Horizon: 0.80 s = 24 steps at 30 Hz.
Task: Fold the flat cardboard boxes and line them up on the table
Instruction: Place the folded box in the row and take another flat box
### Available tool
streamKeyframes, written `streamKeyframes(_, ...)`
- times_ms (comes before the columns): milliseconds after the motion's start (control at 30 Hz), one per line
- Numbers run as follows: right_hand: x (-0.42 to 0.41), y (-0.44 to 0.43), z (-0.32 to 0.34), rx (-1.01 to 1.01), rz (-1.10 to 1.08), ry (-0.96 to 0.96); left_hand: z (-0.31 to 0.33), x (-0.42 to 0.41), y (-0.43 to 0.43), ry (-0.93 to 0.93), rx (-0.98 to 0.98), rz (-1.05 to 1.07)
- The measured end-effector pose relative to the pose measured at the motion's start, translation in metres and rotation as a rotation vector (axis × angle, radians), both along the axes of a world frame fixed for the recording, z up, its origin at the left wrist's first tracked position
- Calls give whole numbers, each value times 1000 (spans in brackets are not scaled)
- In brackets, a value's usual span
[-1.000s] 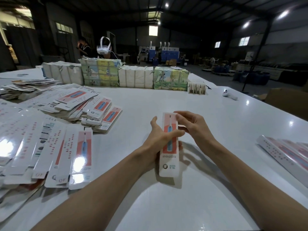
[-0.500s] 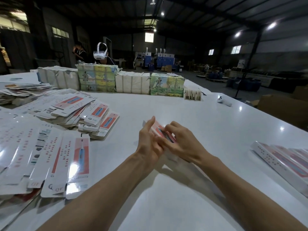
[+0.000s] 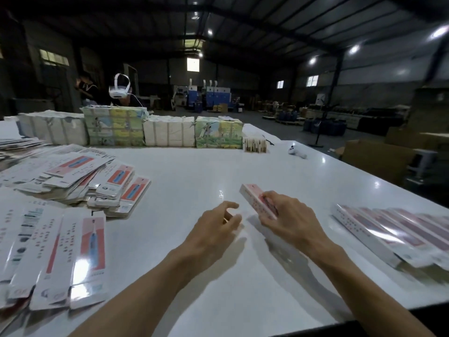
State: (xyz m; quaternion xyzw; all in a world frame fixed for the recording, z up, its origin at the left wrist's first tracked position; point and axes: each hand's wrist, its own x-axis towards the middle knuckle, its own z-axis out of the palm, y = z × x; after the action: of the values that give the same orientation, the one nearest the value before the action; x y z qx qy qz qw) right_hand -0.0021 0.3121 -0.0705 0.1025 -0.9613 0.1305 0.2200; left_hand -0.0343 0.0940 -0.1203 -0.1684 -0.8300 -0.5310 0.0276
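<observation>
Near end of box hidden under right hand; folded row cut by right edge.

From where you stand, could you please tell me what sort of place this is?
Most likely a factory or packing hall: a high steel-truss roof, wrapped bundles of printed stock lining the white table, and blue machines on the open floor behind.

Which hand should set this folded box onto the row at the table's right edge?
Right. The right hand grips the box, and the row of folded boxes lies on its side. The left hand is empty and farther away.
</observation>
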Motion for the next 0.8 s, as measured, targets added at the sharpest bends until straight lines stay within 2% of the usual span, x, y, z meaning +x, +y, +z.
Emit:
streamKeyframes(67,12,24,-1,33,-122,-8,-3,0,-1,125,-219,-27)
streamKeyframes(133,23,46,-3,77,-237,-21,-2,1,-2,174,-331,-61)
streamKeyframes(333,52,95,-12,267,-468,-51,1,-2,-1,174,-377,-83)
streamKeyframes(433,58,109,-8,244,-547,-56,0,-5,-1,199,-386,-81)
streamKeyframes(600,58,128,-9,318,-697,-128,0,-3,0,209,-402,-75)
streamKeyframes(700,53,128,-3,351,-702,-165,1,-3,-1,190,-428,-93)
streamKeyframes(800,32,101,9,454,-563,-152,3,-1,-1,176,-419,-106)
